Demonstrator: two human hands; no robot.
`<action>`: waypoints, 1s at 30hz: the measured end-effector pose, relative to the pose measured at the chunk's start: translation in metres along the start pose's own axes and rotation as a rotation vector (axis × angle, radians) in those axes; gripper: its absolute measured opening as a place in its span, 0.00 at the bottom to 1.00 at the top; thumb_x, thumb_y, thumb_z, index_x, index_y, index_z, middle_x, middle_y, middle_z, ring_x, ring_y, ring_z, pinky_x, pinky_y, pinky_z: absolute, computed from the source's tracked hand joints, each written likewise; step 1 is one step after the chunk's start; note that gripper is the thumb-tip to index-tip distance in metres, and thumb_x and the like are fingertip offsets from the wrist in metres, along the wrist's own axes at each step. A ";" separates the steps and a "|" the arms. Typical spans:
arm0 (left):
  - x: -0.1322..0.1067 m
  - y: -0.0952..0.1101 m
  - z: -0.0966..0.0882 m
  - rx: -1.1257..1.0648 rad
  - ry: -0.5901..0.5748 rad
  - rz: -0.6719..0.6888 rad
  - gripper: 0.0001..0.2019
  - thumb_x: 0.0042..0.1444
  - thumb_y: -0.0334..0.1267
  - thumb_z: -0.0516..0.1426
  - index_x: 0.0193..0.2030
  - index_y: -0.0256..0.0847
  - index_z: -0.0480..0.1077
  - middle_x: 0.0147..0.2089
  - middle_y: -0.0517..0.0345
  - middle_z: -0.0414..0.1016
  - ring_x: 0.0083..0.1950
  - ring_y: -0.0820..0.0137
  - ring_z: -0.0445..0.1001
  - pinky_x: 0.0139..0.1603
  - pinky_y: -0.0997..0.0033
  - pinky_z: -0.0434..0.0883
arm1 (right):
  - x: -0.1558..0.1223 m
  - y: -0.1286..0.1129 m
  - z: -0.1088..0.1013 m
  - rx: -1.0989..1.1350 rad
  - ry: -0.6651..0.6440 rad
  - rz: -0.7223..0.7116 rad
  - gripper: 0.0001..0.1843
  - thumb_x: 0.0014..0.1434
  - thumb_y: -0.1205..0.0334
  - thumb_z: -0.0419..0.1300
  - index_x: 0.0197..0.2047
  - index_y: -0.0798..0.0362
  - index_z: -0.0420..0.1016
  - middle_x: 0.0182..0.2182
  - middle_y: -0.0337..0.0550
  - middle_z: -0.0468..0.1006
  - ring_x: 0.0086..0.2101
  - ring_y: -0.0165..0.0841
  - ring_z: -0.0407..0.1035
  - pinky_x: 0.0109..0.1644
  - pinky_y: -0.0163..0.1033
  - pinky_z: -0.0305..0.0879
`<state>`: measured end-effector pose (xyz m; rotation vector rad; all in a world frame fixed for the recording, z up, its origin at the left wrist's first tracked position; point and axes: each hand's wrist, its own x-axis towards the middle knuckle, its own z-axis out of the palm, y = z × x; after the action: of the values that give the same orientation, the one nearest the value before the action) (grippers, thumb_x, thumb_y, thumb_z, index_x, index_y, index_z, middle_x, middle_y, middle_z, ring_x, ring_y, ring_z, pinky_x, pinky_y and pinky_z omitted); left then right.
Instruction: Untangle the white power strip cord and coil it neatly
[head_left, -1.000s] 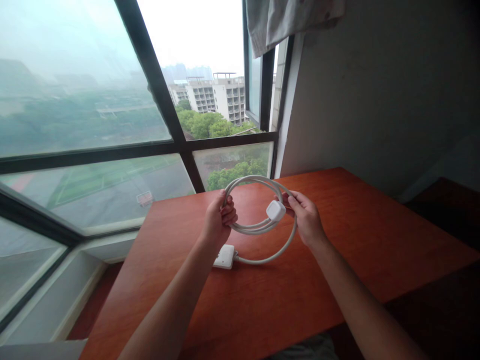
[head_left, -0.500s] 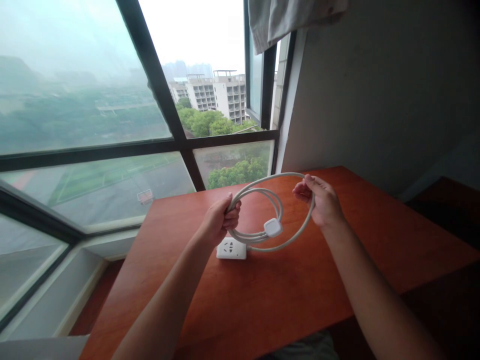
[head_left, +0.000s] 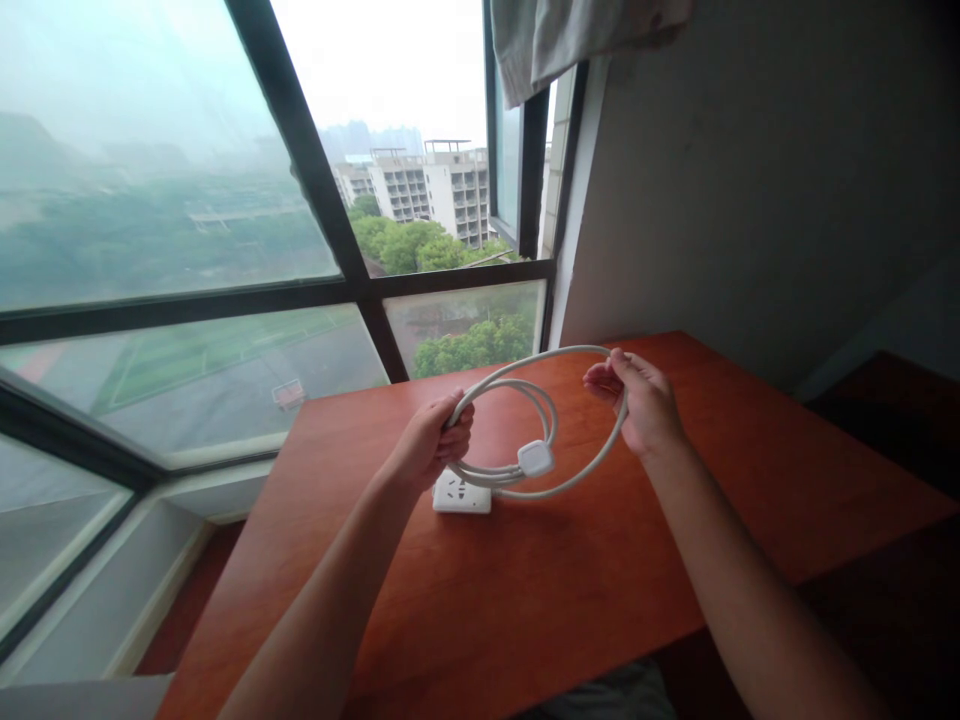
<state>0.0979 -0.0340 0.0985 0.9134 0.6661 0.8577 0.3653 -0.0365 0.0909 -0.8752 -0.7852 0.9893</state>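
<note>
My left hand (head_left: 439, 432) is closed around several loops of a white power cord (head_left: 574, 487), just above and behind the socket end. A white plug (head_left: 535, 458) hangs from the coil, its prongs not visible. My right hand (head_left: 642, 400) pinches the wide outer loop between thumb and fingers, with the other fingers partly curled behind. That loop runs down and back to the white power strip (head_left: 462, 495), which rests face up on the table, its upper left partly covered by my left hand and the cord.
The reddish-brown wooden table (head_left: 525, 600) stretches below both hands. Beyond its far edge stands a dark-framed window (head_left: 360, 290) with one pane open. A grey wall (head_left: 750, 180) rises at the right, and a light cloth (head_left: 577, 40) hangs at the top.
My left hand has moved slightly left, taking the coiled loops and the plug with it. My right hand keeps its grip at nearly the same spot.
</note>
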 end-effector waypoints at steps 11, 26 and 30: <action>0.009 0.001 -0.003 -0.422 0.058 0.216 0.15 0.63 0.33 0.44 0.25 0.38 0.61 0.14 0.71 0.39 0.12 0.81 0.39 0.12 0.82 0.45 | -0.040 0.036 0.036 -0.295 -0.102 -0.088 0.23 0.60 0.42 0.54 0.48 0.51 0.72 0.43 0.49 0.79 0.40 0.39 0.75 0.39 0.41 0.74; 0.013 -0.024 0.005 -0.601 0.104 0.326 0.12 0.60 0.30 0.46 0.25 0.38 0.59 0.15 0.71 0.39 0.12 0.80 0.41 0.14 0.80 0.44 | -0.059 0.049 0.051 -0.236 -0.140 -0.111 0.29 0.62 0.42 0.51 0.62 0.45 0.58 0.43 0.45 0.76 0.28 0.32 0.74 0.28 0.35 0.71; 0.017 -0.032 0.009 -0.615 0.105 0.289 0.18 0.64 0.44 0.47 0.25 0.39 0.59 0.14 0.71 0.40 0.13 0.80 0.42 0.14 0.81 0.47 | -0.054 0.056 0.053 -0.239 -0.039 -0.148 0.27 0.60 0.44 0.55 0.57 0.49 0.61 0.31 0.39 0.74 0.23 0.29 0.71 0.24 0.33 0.68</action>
<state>0.1249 -0.0341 0.0721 0.4103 0.3226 1.2845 0.2804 -0.0574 0.0554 -0.9895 -1.0020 0.7942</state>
